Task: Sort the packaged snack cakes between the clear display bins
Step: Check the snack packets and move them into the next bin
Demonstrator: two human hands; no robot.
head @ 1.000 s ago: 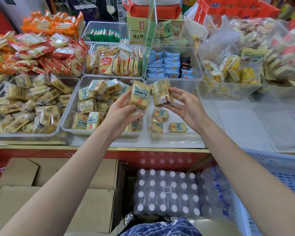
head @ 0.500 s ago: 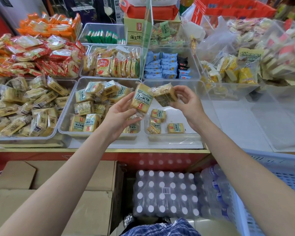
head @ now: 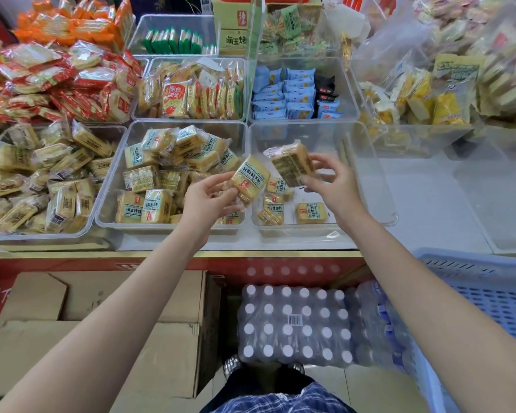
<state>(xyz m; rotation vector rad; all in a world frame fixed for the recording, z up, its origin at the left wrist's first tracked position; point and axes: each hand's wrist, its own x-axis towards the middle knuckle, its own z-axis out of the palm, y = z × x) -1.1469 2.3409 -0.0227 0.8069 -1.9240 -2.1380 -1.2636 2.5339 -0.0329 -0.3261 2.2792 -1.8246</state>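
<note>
Now I see left hand point(head: 209, 198) holding one yellow snack cake point(head: 248, 177), fingers curled round its low end. Right hand point(head: 329, 186) pinches second cake pack point(head: 292, 163), tilted, up over right clear bin point(head: 370, 162). Two packs near, not touching. Right bin has few small cakes point(head: 310, 213) on bottom. Middle bin point(head: 111, 186) just beside it, piled with same yellow cakes. Far left bin point(head: 113, 135) full too. Bins sit on worktop point(head: 429, 204). Below: cardboard boxes point(head: 131, 296), wrapped water bottles point(head: 292, 323), blue basket point(head: 489, 293).
</note>
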